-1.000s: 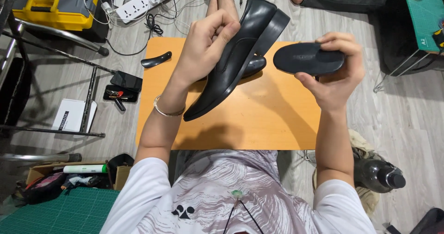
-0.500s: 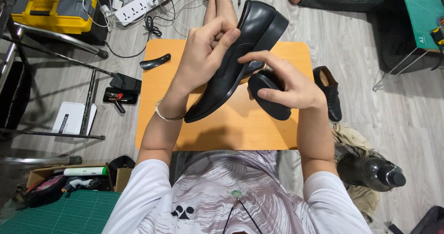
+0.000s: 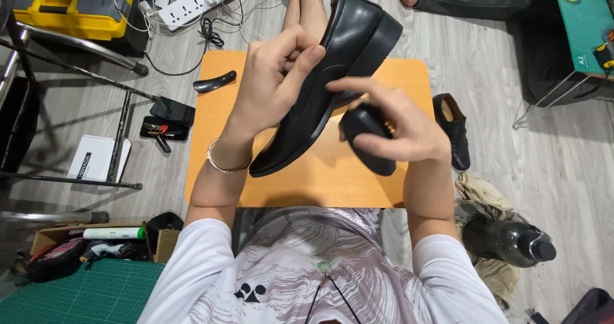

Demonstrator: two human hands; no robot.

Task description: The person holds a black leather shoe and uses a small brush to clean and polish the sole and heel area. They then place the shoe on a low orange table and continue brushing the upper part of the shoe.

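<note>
Above the orange table (image 3: 307,189), the left hand (image 3: 272,84) gripped a black shoe (image 3: 332,62), toe angled toward the person. The right hand (image 3: 400,132), just right of it, pinched a dark insole (image 3: 366,142).

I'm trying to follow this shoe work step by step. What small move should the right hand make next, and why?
Probably tip the black insole toe-first toward the black shoe's opening. The left hand holds the shoe up over the orange board, heel away from the person, and the right hand grips the insole just beside it, not yet inside.
</note>
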